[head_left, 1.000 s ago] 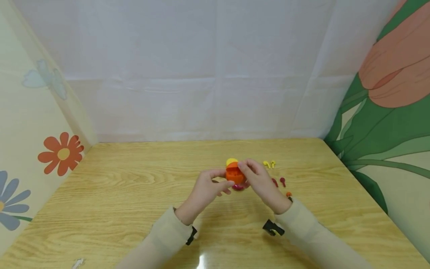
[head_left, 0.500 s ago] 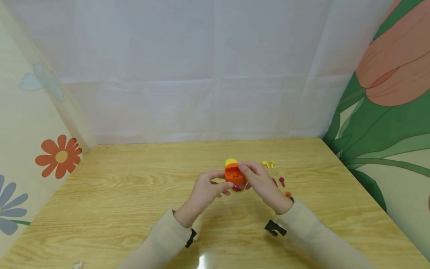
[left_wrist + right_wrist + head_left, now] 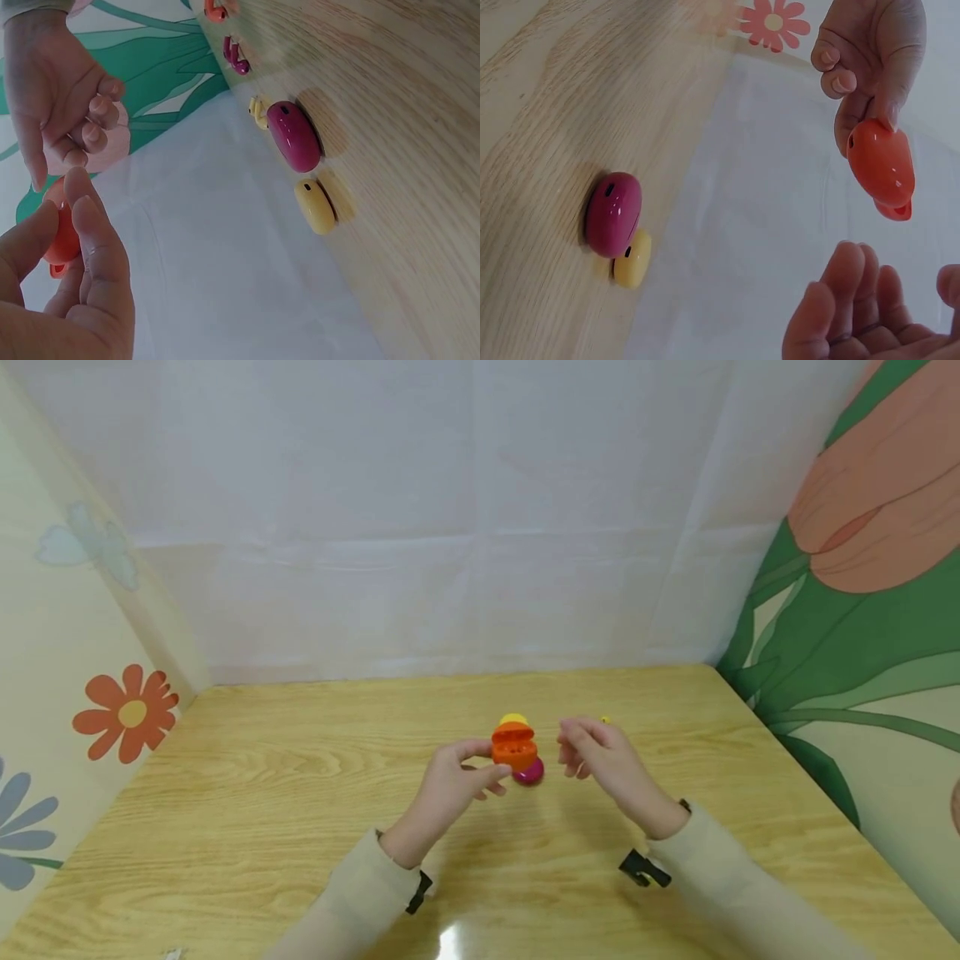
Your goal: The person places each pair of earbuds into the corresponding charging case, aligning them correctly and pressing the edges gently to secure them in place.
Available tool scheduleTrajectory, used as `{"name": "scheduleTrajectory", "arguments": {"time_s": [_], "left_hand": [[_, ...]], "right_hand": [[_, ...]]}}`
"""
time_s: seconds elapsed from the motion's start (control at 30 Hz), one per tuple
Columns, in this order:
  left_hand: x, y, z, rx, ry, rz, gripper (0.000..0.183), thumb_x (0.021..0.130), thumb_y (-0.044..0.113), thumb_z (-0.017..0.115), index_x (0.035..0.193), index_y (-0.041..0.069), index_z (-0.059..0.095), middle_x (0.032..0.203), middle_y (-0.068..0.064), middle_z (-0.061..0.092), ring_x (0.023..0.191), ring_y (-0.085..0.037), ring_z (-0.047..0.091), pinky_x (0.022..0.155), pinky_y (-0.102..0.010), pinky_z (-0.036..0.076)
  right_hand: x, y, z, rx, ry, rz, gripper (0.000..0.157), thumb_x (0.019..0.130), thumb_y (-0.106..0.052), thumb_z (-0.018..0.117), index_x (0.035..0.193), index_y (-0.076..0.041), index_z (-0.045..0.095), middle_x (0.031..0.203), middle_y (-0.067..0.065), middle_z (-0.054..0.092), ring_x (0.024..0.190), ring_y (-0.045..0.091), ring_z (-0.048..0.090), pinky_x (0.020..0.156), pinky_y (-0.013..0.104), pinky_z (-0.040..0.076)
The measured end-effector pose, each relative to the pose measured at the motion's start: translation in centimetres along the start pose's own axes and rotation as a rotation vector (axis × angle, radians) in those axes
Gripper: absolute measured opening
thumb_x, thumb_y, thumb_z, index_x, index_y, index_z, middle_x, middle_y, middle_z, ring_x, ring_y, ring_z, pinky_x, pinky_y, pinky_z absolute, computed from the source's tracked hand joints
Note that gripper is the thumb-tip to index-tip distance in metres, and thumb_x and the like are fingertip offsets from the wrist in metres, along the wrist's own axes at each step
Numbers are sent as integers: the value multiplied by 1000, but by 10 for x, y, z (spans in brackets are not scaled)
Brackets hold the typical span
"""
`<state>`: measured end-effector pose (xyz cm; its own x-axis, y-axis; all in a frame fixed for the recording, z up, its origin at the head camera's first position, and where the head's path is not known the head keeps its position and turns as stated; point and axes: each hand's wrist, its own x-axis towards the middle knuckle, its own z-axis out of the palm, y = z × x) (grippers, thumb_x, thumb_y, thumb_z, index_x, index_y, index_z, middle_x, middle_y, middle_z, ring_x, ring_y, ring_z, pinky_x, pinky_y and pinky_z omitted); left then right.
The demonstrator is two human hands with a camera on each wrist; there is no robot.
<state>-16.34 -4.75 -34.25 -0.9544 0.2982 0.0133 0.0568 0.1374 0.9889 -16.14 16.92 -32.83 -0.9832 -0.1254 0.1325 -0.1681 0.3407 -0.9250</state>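
Because your left hand (image 3: 455, 777) pinches the orange case (image 3: 514, 760) at one end only, between thumb and fingers, an uneven squeeze or a bump could make it twist or slip out. Its smooth, glossy shell would probably make that easier. The lid (image 3: 513, 727) stands raised, tipped away from you; if your thumb or a passing finger nudged it, it might flip down. Your right hand (image 3: 603, 756) holds nothing, its fingers loosely bent and apart from the case. Should you lower that hand without looking, you could scatter the small earbuds on the table beneath it, since from above it hides most of them; only a speck of yellow shows past its knuckles. The left wrist view shows the magenta earbuds (image 3: 236, 56), the yellow earbuds (image 3: 257, 112) and something orange (image 3: 216, 11) at the edge, cut off.

As for where it lies, the orange case sits at your left fingertips, held up off the table, its opening turned toward you, with a gap between it and your right fingers. Below and just right of your left thumb rests the magenta case (image 3: 531, 772), its lid down; beyond your left fingers is the yellow case (image 3: 513, 718). You cannot tell whether anything fills the orange case's sockets.
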Motion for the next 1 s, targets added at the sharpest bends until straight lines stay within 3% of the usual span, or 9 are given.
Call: {"name": "scheduleTrajectory", "arguments": {"time_s": [0.6,1.0], "left_hand": [[-1,-3,-4,-14,12,-9,29,90,11,70,114,-3,67,106,-11,65,68,-20,69,68,-43,55],[-1,-1,-6,-21,13,-20,28,90,10,70,115,-3,67,107,-11,65,68,-19,69,70,-46,55]], "right_hand": [[-15,10,-30,-68,27,69,36,105,-27,43,94,3,59,73,6,58,62,17,57,58,30,50],[-22,13,-43,-104,42,53,39,105,-30,44,85,1,59,73,9,58,61,18,55,56,32,49]]}}
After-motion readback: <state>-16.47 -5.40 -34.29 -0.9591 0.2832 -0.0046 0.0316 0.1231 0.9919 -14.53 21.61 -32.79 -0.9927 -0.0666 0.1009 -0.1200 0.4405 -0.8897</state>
